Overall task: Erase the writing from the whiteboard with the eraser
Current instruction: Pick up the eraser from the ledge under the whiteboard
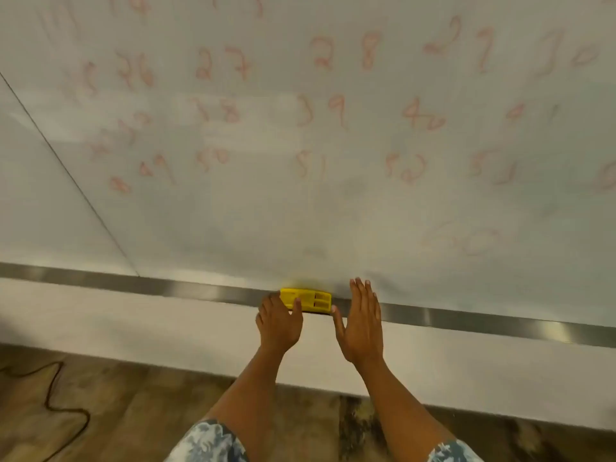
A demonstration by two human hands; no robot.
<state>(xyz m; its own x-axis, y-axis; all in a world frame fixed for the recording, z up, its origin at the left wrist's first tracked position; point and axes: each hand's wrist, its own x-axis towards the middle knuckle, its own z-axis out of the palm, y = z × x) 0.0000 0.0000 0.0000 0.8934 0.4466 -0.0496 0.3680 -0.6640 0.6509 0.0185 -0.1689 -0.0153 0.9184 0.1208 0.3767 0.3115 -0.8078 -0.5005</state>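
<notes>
Eraser (311, 300): yellow plastic block, oblong, with rectangular recesses moulded into its visible face; sits on the metal tray rail (466, 317) at the lower edge of the whiteboard (300, 211).
Left hand (280, 320): at the eraser's left end, fingers curled over that end and touching it; whether the grip is fully closed on it cannot be told.
Right hand (361, 320): just right of the eraser, palm flat, fingers straight and together, thumb tip at the eraser's right end; nothing held.
Whiteboard: white, glossy, covered in rows of faint red handwritten numbers (320, 55), among them 26, 27, 28, 29, 39, 40, 51, 52 and 60; strokes pale and smudged; image blurred.
Below the rail: white wall band, then wood-patterned floor (133, 411) with a dark cable (53, 391) lying well left of the eraser.
Sleeves (210, 443): blue-and-white patterned fabric.
</notes>
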